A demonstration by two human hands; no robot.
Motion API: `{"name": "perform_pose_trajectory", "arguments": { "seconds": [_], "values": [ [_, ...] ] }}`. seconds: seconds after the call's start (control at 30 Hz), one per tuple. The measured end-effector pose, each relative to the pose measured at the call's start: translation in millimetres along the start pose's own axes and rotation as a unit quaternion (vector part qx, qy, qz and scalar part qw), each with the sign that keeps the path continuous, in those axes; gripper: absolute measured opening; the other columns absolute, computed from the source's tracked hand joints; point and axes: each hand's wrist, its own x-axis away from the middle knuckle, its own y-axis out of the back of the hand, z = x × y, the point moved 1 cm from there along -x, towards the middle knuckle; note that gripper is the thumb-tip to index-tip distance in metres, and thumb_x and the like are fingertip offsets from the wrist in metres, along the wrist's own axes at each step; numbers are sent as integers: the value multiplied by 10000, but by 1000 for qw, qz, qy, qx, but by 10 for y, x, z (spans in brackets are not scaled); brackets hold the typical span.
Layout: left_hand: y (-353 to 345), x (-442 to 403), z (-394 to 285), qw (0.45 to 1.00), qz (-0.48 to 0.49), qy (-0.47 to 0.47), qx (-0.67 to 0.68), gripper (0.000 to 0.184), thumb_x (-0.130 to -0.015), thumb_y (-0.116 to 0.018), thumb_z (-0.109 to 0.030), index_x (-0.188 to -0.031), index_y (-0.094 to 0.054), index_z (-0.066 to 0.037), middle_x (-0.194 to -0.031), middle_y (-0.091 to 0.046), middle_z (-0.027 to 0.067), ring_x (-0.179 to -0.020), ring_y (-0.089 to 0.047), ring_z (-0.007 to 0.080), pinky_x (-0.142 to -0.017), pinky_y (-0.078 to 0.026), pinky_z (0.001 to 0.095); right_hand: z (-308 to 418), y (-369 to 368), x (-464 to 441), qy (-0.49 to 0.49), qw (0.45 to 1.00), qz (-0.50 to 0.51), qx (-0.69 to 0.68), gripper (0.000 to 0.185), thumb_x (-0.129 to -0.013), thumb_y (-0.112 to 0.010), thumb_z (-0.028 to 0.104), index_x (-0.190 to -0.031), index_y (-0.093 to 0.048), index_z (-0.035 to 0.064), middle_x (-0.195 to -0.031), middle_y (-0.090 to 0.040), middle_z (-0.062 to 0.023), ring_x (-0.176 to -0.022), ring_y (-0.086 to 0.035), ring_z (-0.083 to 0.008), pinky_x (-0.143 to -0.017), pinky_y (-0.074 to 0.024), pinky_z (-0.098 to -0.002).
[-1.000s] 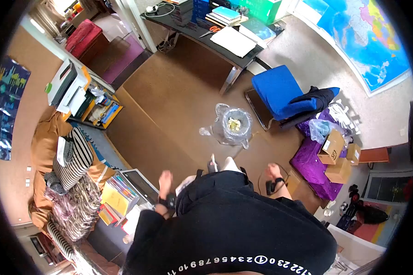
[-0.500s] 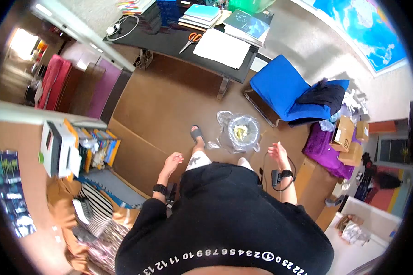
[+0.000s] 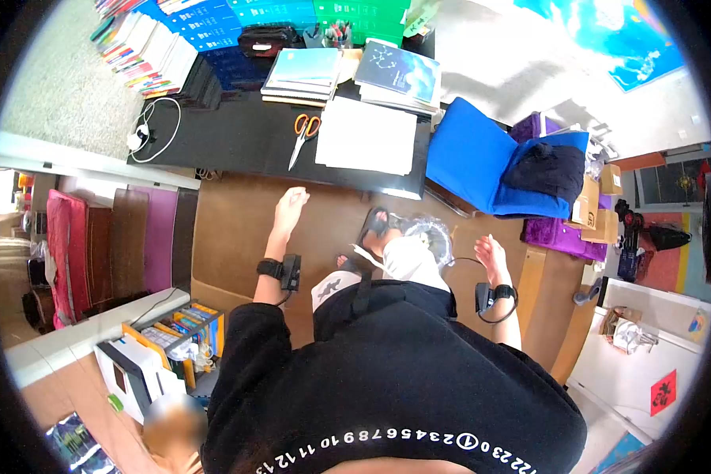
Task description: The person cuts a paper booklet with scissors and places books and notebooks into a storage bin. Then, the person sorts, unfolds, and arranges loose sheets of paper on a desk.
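My left hand [image 3: 291, 208] is raised in front of the black desk [image 3: 237, 134], empty, with its fingers loosely bent. Orange-handled scissors [image 3: 302, 139] and a stack of white paper [image 3: 366, 136] lie on the desk beyond it. On the other side, my right hand [image 3: 490, 257] hangs empty with fingers slightly apart, below the blue chair [image 3: 470, 154]. Each wrist carries a black strap with a small device. Near my feet, a bin lined with clear plastic [image 3: 434, 235] is partly hidden by my leg.
Books [image 3: 399, 73] and blue and green file boxes [image 3: 355, 20] stand at the back of the desk. Dark clothing [image 3: 547, 172] lies on the chair. Cardboard boxes [image 3: 602, 227] are at the right. A shelf unit [image 3: 182, 336] and a white printer [image 3: 134, 371] are at the lower left.
The desk and chair are nearer, and the bin is now partly behind my leg. My left hand has moved up and forward toward the desk edge. My feet have shifted forward.
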Motion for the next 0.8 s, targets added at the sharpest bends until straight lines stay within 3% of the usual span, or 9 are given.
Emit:
{"name": "perform_pose_trajectory", "arguments": {
  "seconds": [0.1,0.3,0.4,0.43,0.47,0.57,0.67,0.7,0.8],
  "values": [
    [-260,-383,-572,1000,1,12,22,265,-909,-551,-183,-1117,-574,-20,-1019,-653,86,-950,-607,155,-862,-452,277,451,-286,-496,16,1000,0,21,410,-926,-484,414,-1140,-547,70,-1087,-624,-78,-1015,-576,-190,-865,-435,-336],
    [-475,-1246,-422,985,72,6,-160,377,-878,-555,-254,-1143,-557,15,-1121,-616,176,-1061,-591,257,-898,-446,322,1299,-1030,-1589,64,995,9,82,351,-892,-534,437,-1063,-589,135,-1075,-628,-28,-994,-570,-151,-855,-409,-335],
    [-588,-1613,-737,963,90,-20,-254,402,-878,-555,-274,-1146,-545,25,-1132,-608,185,-1074,-581,276,-895,-448,340,1670,-1425,-2045,117,987,13,112,291,-887,-579,346,-1012,-618,86,-925,-643,-25,-825,-563,-106,-732,-422,-246],
    [-641,-1714,-990,945,92,-39,-310,414,-879,-555,-284,-1151,-540,28,-1133,-605,186,-1076,-579,280,-895,-447,346,1725,-1508,-2234,165,978,31,125,307,-883,-592,324,-1027,-617,54,-921,-640,-45,-824,-550,-113,-715,-430,-248],
    [-677,-1887,-982,966,86,-32,-243,425,-877,-564,-287,-1165,-535,24,-1137,-602,184,-1085,-572,283,-900,-442,354,1873,-1643,-2310,172,970,23,168,351,-885,-583,315,-1068,-597,16,-964,-647,-83,-881,-582,-160,-777,-453,-277],
    [-834,-2508,-957,963,54,-68,-255,432,-875,-575,-278,-1181,-529,22,-1167,-576,186,-1093,-551,307,-915,-429,368,2055,-1969,-2700,225,948,-19,224,414,-871,-583,299,-1148,-546,-7,-1104,-614,-178,-1047,-583,-254,-914,-437,-334],
    [-1065,-3044,-1205,967,38,-75,-243,467,-874,-576,-259,-1195,-494,71,-1175,-548,239,-1106,-529,338,-924,-420,396,2298,-2216,-2735,258,936,-40,236,444,-853,-580,280,-1184,-514,-9,-1128,-594,-211,-1075,-567,-304,-916,-437,-351],
    [-1169,-3200,-1247,965,11,-140,-223,479,-878,-569,-251,-1197,-473,93,-1170,-539,269,-1110,-527,348,-927,-418,398,2340,-2252,-2745,258,937,-43,232,449,-849,-575,274,-1191,-507,-10,-1135,-588,-220,-1083,-561,-318,-918,-437,-355],
    [-1459,-3547,-1277,976,15,-59,-211,525,-886,-549,-304,-1206,-450,100,-1143,-545,294,-1093,-523,397,-922,-415,418,2312,-2350,-2844,230,934,-65,265,495,-840,-558,278,-1218,-482,-33,-1190,-557,-232,-1130,-531,-335,-951,-415,-374]
  ]
}}
